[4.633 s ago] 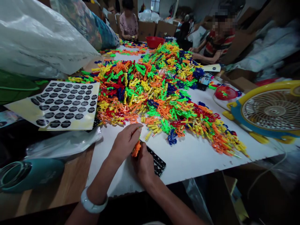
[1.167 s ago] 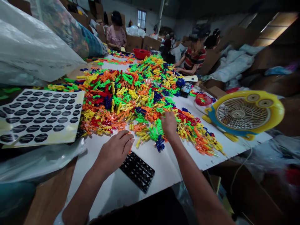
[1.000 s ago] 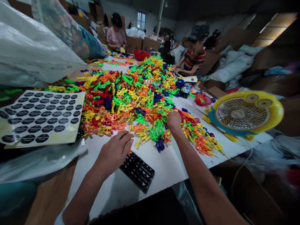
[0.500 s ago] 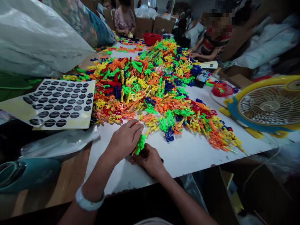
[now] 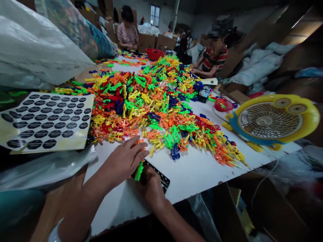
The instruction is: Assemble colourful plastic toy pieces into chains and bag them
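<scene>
My left hand (image 5: 123, 161), with a pale bangle on its wrist, is curled closed around small plastic toy pieces. A bright green toy piece (image 5: 138, 171) sticks out below its fingers, and a bit of orange shows between them. Pressed close on the right, my right hand (image 5: 152, 188) has its fingers bent in against the green piece; its fingertips are partly hidden. Under the hands, a black perforated tray (image 5: 163, 178) lies on the white tabletop (image 5: 191, 181). Just beyond is a large heap of toy pieces (image 5: 141, 97) in green, orange, yellow, red and blue.
A sheet of black octagonal stickers (image 5: 47, 117) lies at left, near a plastic bag (image 5: 37, 43). A yellow and blue fan (image 5: 270, 117) stands at right, beside a small red basket (image 5: 223, 105). Two people sit across the table, near a red basin (image 5: 155, 53).
The view has tilted up and shifted right. Both hands sit lower and further left in the picture, still around the green piece. More of the black tray shows under my right hand.
</scene>
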A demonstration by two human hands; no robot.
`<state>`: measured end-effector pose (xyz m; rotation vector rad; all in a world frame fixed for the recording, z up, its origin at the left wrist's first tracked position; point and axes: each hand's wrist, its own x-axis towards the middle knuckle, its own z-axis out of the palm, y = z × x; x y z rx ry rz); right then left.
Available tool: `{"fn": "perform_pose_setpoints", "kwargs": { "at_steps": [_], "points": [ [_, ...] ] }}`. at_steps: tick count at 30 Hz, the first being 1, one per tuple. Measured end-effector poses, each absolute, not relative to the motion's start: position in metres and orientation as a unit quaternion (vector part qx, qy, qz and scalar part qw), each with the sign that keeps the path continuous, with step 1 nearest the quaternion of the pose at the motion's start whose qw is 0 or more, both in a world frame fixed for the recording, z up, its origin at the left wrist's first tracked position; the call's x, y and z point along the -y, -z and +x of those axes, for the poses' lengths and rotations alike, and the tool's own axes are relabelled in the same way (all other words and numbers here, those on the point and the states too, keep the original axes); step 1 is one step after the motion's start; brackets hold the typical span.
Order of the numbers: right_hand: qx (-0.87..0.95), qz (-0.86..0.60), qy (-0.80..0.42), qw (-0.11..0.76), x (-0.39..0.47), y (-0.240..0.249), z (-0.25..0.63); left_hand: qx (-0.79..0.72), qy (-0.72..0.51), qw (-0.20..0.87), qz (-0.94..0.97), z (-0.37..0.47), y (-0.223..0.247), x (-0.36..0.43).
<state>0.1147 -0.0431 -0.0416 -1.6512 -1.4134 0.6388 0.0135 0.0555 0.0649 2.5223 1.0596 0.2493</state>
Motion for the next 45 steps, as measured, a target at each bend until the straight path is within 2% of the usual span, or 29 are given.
{"fn": "perform_pose_setpoints", "kwargs": {
  "at_steps": [3, 6, 11, 13, 15, 17, 22, 25, 38, 45],
  "points": [
    [0.575, -0.664, -0.27, 0.394, 0.04, 0.04, 0.117, -0.378, -0.1, 0.197, 0.899, 0.015, -0.065, -0.052],
    [0.564, -0.675, -0.261, 0.396, 0.039, 0.037, 0.115, -0.403, -0.12, 0.125, 0.899, 0.019, -0.062, -0.047],
    [0.604, -0.602, -0.332, 0.403, 0.038, 0.026, 0.149, -0.401, -0.139, 0.076, 0.902, 0.024, -0.055, -0.045],
    [0.59, -0.643, -0.255, 0.417, 0.031, 0.019, 0.184, -0.396, -0.144, 0.081, 0.903, 0.024, -0.054, -0.047],
    [0.566, -0.697, -0.126, 0.422, 0.017, 0.009, 0.228, -0.398, -0.148, 0.091, 0.901, 0.024, -0.054, -0.048],
    [0.552, -0.742, -0.028, 0.379, 0.0, -0.003, 0.273, -0.406, -0.148, 0.099, 0.896, 0.024, -0.053, -0.049],
    [0.51, -0.842, 0.09, 0.15, -0.035, -0.021, 0.355, -0.417, -0.163, 0.03, 0.894, 0.023, -0.05, -0.05],
    [0.5, -0.853, 0.088, 0.12, -0.039, -0.017, 0.378, -0.407, -0.187, -0.008, 0.894, 0.023, -0.051, -0.049],
    [0.564, -0.82, 0.04, 0.087, -0.051, -0.011, 0.4, -0.385, -0.164, 0.028, 0.908, 0.032, -0.044, -0.048],
    [0.572, -0.81, 0.031, 0.128, -0.044, -0.015, 0.389, -0.412, -0.164, 0.055, 0.894, 0.031, -0.05, -0.045]
  ]
}}
